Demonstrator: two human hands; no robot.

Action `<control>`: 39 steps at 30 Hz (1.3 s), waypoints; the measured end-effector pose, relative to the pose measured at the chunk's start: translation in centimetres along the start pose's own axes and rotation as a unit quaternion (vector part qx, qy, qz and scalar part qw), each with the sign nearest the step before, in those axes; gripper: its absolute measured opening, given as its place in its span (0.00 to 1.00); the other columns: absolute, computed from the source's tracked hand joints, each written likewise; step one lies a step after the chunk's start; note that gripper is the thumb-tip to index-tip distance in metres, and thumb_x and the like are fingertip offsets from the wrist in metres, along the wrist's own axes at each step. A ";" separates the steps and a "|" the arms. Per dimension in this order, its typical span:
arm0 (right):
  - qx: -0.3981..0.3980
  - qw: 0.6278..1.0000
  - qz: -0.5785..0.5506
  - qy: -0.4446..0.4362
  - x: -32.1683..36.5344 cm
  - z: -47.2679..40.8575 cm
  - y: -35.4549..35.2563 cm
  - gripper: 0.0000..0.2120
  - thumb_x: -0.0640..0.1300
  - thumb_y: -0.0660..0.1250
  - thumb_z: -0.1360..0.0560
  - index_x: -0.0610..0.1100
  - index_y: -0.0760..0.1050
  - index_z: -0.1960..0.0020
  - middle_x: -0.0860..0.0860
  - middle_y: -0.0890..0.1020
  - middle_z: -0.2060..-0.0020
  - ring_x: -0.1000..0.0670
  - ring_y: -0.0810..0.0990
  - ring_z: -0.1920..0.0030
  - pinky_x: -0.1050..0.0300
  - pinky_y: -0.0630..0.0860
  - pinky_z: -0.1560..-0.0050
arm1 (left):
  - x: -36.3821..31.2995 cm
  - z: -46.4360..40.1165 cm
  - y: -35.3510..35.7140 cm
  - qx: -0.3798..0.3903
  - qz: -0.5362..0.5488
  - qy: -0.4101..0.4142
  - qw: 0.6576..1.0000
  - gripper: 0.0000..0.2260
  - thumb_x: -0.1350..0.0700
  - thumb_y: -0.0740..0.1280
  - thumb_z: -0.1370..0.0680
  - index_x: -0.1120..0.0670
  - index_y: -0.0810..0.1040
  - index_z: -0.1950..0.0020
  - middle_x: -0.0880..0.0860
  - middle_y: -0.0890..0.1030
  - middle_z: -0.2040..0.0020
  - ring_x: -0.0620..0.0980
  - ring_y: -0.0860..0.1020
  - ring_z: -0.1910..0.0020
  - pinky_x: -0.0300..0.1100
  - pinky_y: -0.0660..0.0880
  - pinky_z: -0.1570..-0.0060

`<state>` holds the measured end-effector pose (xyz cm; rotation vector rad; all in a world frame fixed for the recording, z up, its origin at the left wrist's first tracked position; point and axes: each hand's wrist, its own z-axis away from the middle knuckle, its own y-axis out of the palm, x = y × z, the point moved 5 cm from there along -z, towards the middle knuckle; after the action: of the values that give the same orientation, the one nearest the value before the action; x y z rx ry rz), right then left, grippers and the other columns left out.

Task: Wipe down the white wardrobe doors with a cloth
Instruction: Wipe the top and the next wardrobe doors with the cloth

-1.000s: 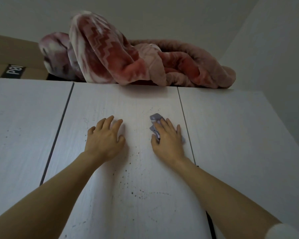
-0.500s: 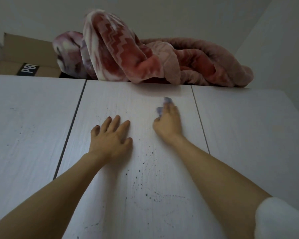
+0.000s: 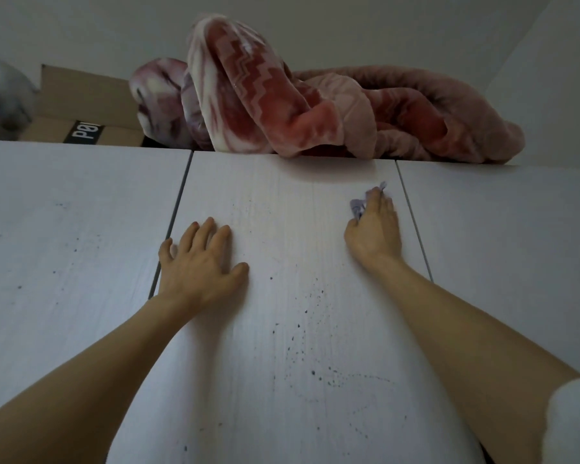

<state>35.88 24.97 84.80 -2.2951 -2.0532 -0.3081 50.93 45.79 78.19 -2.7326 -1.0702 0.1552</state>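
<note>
I look up at a white wardrobe door [image 3: 282, 262], the middle one of three panels, speckled with small dark spots lower down. My right hand [image 3: 375, 229] presses a small lilac cloth [image 3: 359, 205] flat against the door near its upper right corner; the cloth peeks out past my fingertips and thumb side. My left hand [image 3: 198, 262] rests on the same door at its left edge, fingers spread and straight, holding nothing.
A bulky red and pink blanket [image 3: 315, 112] lies on top of the wardrobe and overhangs the door's top edge. A cardboard box [image 3: 81, 108] stands to its left. The left door [image 3: 64, 246] and right door [image 3: 499, 246] flank the middle one. A wall closes in at the right.
My right hand has slid the cloth up and to the right, toward the door's upper right corner. My left hand has stayed pressed in about the same place.
</note>
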 end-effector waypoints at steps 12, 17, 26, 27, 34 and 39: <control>0.152 0.925 0.054 -0.343 13.2 8.4 7.2 0.29 0.37 0.57 0.21 0.46 0.50 0.23 0.52 0.55 0.24 0.51 0.53 0.25 0.60 0.45 0.27 | 4.4 1.4 -0.4 -0.005 -0.021 -0.032 0.999 0.25 0.43 0.48 0.21 0.50 0.52 0.24 0.51 0.48 0.22 0.51 0.45 0.24 0.58 0.44 0.29; 0.079 0.982 0.065 -0.156 11.0 3.7 6.4 0.32 0.32 0.54 0.24 0.42 0.46 0.23 0.49 0.54 0.24 0.47 0.48 0.24 0.56 0.42 0.26 | 6.0 1.6 -0.7 0.019 -0.001 -0.032 0.999 0.25 0.43 0.51 0.21 0.43 0.52 0.24 0.49 0.47 0.22 0.49 0.43 0.24 0.56 0.45 0.28; 0.125 0.971 0.004 -0.204 17.7 3.6 9.2 0.28 0.37 0.55 0.22 0.42 0.53 0.24 0.49 0.65 0.29 0.49 0.62 0.30 0.62 0.56 0.35 | 8.2 1.8 -1.4 -0.015 0.158 -0.035 0.987 0.23 0.56 0.52 0.20 0.49 0.53 0.25 0.46 0.62 0.27 0.44 0.55 0.26 0.48 0.46 0.30; 0.142 0.961 0.005 -0.236 18.9 4.5 9.7 0.28 0.38 0.55 0.22 0.44 0.54 0.24 0.50 0.64 0.28 0.50 0.61 0.29 0.63 0.55 0.35 | 8.4 1.7 -1.5 -0.018 0.165 -0.031 0.986 0.24 0.56 0.52 0.20 0.49 0.51 0.24 0.46 0.62 0.26 0.44 0.56 0.27 0.47 0.46 0.30; 0.167 0.937 0.031 -0.306 17.0 4.9 9.5 0.30 0.32 0.55 0.23 0.49 0.54 0.24 0.56 0.57 0.25 0.52 0.51 0.24 0.60 0.46 0.27 | 8.9 2.3 -0.4 0.000 0.046 0.010 0.999 0.23 0.51 0.44 0.19 0.46 0.47 0.23 0.43 0.46 0.23 0.41 0.42 0.25 0.46 0.40 0.28; 0.080 0.989 0.032 -0.117 12.6 2.3 6.7 0.31 0.34 0.55 0.23 0.44 0.50 0.23 0.52 0.56 0.24 0.49 0.50 0.24 0.58 0.48 0.27 | 8.7 2.4 0.0 -0.024 0.031 0.004 0.999 0.23 0.53 0.47 0.18 0.48 0.46 0.23 0.45 0.44 0.23 0.43 0.40 0.25 0.48 0.39 0.27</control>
<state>44.08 36.89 85.44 -2.3900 -2.0099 0.1329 56.87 52.03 75.60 -2.8090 -0.9993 0.1294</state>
